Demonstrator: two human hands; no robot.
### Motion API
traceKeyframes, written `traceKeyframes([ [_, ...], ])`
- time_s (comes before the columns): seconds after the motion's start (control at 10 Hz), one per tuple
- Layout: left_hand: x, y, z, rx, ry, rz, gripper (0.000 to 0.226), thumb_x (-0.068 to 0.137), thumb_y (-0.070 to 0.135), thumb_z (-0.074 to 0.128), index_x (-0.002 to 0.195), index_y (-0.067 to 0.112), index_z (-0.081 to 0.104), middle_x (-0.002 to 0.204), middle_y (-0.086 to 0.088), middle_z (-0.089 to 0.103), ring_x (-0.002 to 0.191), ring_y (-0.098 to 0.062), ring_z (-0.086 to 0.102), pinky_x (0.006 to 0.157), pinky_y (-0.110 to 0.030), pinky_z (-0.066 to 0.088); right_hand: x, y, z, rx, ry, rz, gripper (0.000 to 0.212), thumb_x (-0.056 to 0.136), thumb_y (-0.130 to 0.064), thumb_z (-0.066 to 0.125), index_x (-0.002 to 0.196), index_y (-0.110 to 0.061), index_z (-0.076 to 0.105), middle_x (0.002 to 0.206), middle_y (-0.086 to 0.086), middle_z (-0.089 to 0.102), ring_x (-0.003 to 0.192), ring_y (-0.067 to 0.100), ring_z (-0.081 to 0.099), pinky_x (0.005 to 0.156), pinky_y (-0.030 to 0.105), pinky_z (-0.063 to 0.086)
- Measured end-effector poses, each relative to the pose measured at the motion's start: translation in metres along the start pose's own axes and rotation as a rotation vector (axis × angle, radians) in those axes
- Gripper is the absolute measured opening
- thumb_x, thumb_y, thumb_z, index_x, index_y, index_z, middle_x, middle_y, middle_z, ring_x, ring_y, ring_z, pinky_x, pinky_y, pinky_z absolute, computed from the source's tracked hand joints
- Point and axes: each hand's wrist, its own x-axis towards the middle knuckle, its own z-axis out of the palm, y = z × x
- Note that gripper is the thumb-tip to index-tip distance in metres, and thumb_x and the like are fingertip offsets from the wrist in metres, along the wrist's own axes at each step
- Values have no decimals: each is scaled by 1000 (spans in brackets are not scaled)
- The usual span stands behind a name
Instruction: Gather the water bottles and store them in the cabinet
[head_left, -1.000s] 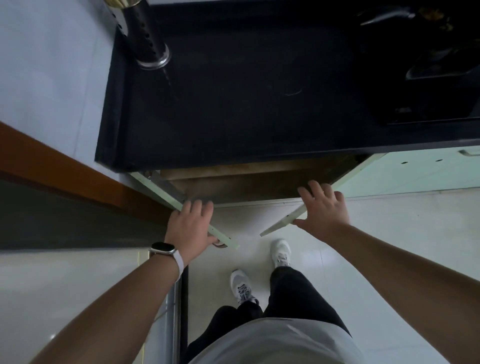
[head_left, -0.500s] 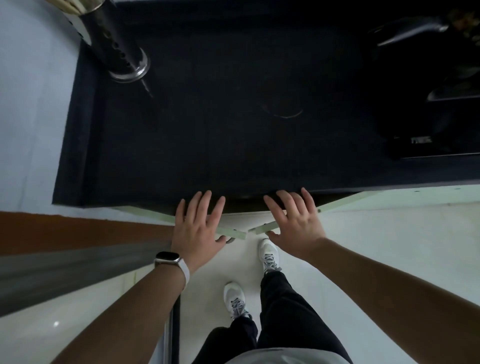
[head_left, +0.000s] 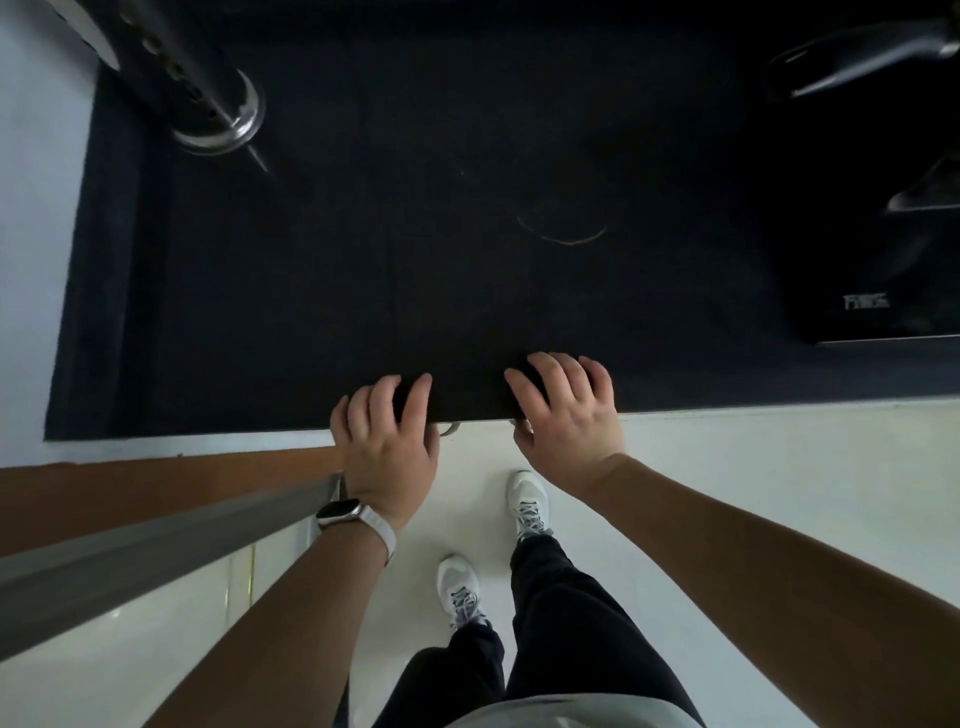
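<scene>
Two hands sit at the front edge of the black table (head_left: 363, 260). The left hand (head_left: 387, 441) has its fingers (head_left: 371, 402) bent and slightly apart, tips on the top. The right hand (head_left: 569, 415) has its fingers (head_left: 558, 371) bent and close together over the same edge. Neither grips anything. The cabinet lies under this edge, hidden by the overhang; only a small metal handle (head_left: 451, 429) shows between the hands. Where the water bottles are, I cannot tell.

Most of the table is bare, with a faint ring mark (head_left: 563, 231) in the middle. A perforated metal holder (head_left: 208, 93) stands at the back left corner, and a black cooktop (head_left: 883, 291) fills the right end. Pale floor (head_left: 753, 467) opens to the right, while a grey rail (head_left: 130, 561) closes the left.

Half a second ago two pale green doors stood ajar below the edge and both sets of fingers were straight and spread. Now the doors are out of sight.

I count two hands, two white shoes (head_left: 460, 592), one watch (head_left: 340, 512), one holder and one handle.
</scene>
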Motion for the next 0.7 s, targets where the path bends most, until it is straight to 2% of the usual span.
traceKeyframes([
  [0.2, 6, 2, -7, 4, -13, -10, 53, 77, 11, 73, 129, 15, 65, 119, -16, 59, 109, -35, 46, 93, -55, 40, 1, -2, -9, 9, -76, 17, 52, 75, -23, 66, 125, -14, 59, 124, 14, 58, 113, 34, 54, 103, 52, 36],
  [0.4, 11, -1, -38, -56, -278, 22, 69, 72, 22, 84, 136, 14, 58, 127, -17, 57, 115, -38, 53, 96, -55, 46, 0, -9, -37, 26, -292, 48, 61, 74, -29, 72, 131, -13, 56, 133, 14, 53, 124, 35, 49, 108, 55, 36],
  [0.5, 8, -5, -61, -79, -314, 65, 68, 75, 26, 82, 137, 14, 57, 129, -14, 59, 118, -36, 57, 97, -53, 48, -4, -15, -56, -8, -377, 63, 57, 82, -36, 65, 133, -15, 52, 141, 13, 48, 131, 33, 44, 112, 52, 32],
  [0.7, -1, -17, -113, -120, -238, 130, 57, 81, 30, 76, 134, 15, 59, 131, -10, 59, 122, -33, 54, 102, -50, 46, -15, -36, -103, -52, -307, 51, 55, 93, -45, 51, 139, -17, 46, 144, 7, 46, 134, 28, 40, 114, 47, 27],
])
